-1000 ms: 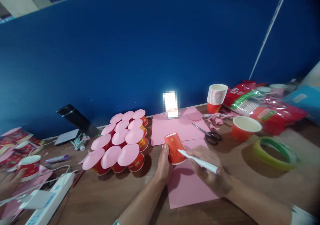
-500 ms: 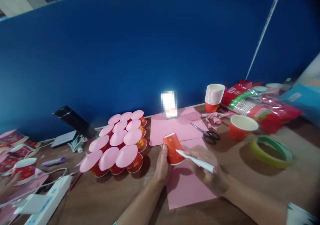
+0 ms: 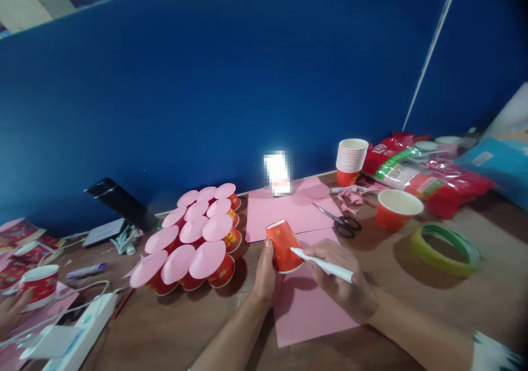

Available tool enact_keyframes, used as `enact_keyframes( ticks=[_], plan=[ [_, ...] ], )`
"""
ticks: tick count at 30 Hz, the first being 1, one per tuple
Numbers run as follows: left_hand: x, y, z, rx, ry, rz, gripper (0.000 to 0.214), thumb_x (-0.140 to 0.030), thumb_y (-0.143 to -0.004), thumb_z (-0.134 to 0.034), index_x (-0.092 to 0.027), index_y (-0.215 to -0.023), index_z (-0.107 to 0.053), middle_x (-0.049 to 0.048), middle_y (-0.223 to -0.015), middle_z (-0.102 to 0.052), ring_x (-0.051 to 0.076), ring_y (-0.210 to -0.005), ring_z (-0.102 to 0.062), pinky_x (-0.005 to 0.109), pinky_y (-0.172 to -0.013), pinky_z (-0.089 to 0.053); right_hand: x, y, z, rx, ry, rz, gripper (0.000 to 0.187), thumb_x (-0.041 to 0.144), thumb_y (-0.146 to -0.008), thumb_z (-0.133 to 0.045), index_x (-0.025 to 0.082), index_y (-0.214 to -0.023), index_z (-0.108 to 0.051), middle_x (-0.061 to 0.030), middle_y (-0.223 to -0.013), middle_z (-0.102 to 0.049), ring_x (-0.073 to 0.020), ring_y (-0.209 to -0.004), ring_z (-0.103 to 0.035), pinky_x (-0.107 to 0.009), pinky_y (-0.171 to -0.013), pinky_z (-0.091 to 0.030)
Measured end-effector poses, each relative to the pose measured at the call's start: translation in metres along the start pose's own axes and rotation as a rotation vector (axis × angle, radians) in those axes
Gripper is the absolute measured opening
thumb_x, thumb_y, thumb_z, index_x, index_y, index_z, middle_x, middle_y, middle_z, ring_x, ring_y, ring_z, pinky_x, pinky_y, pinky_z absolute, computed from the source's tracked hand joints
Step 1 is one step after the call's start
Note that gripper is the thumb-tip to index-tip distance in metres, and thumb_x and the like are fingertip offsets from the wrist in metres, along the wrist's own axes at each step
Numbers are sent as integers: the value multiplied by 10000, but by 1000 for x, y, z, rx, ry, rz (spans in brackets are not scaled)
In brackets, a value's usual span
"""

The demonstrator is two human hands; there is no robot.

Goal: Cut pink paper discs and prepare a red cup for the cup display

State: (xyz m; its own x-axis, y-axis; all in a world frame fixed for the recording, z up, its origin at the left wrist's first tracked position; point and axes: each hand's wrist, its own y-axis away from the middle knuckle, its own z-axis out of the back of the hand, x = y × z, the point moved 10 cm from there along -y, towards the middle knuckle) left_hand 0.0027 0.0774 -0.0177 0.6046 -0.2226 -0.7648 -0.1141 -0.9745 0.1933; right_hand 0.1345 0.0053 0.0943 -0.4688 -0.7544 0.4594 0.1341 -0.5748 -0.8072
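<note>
A red paper cup [image 3: 284,245] is gripped in my left hand [image 3: 266,277], tilted a little to the left above the pink paper sheet [image 3: 309,318]. My right hand [image 3: 340,269] is closed round a white marker [image 3: 328,266], whose tip meets the cup's side. Behind the cup lie more pink sheets [image 3: 270,208], with black-handled scissors [image 3: 345,225] at their right edge. To the left of my hands stand several red cups topped with pink paper cones [image 3: 207,258], arranged in rows.
A stack of cups [image 3: 351,159], a bag of cups [image 3: 429,178], a lone cup [image 3: 396,211] and a tape roll [image 3: 427,263] stand on the right. At left are a black bottle [image 3: 119,200], a power strip [image 3: 84,332] and another person's hand [image 3: 14,307] at a cup.
Both hands stay almost in place, with the marker tip still against the cup. The whole view has shifted very slightly.
</note>
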Motion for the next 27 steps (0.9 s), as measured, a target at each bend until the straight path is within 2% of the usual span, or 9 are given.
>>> enact_keyframes(
  ticks=[4, 11, 20, 27],
  plan=[
    [5, -4, 5, 17, 35, -6, 389, -520, -751, -725, -156, -882, -700, 52, -855, -729, 250, -922, -668, 397, -976, -458, 1, -1, 3, -20, 1, 16, 136, 145, -918, -518, 187, -992, -624, -46, -791, -688, -169, -691, -650, -306, -634, -532],
    [7, -4, 0, 65, 55, 27, 413, -523, -774, -698, -140, -926, -716, 99, -986, -745, 311, -1107, -636, 416, -1026, -434, -3, -2, 3, -14, 0, -17, 122, 155, -930, -505, 189, -989, -607, -39, -793, -676, -169, -698, -643, -311, -641, -518],
    [6, -4, 0, 47, 69, 20, 408, -520, -768, -708, -143, -921, -726, 92, -988, -751, 305, -1126, -634, 408, -1050, -424, -8, -3, 7, -41, -29, -33, 135, 169, -942, -491, 236, -995, -596, -23, -827, -703, -163, -747, -666, -290, -686, -533],
    [7, -2, 0, 52, 81, 36, 412, -513, -776, -702, -131, -929, -722, 100, -992, -750, 306, -1114, -640, 408, -1046, -429, -6, -2, 4, -31, -9, -26, 124, 157, -936, -484, 204, -951, -598, -16, -784, -673, -153, -706, -642, -287, -656, -505]
  ],
)
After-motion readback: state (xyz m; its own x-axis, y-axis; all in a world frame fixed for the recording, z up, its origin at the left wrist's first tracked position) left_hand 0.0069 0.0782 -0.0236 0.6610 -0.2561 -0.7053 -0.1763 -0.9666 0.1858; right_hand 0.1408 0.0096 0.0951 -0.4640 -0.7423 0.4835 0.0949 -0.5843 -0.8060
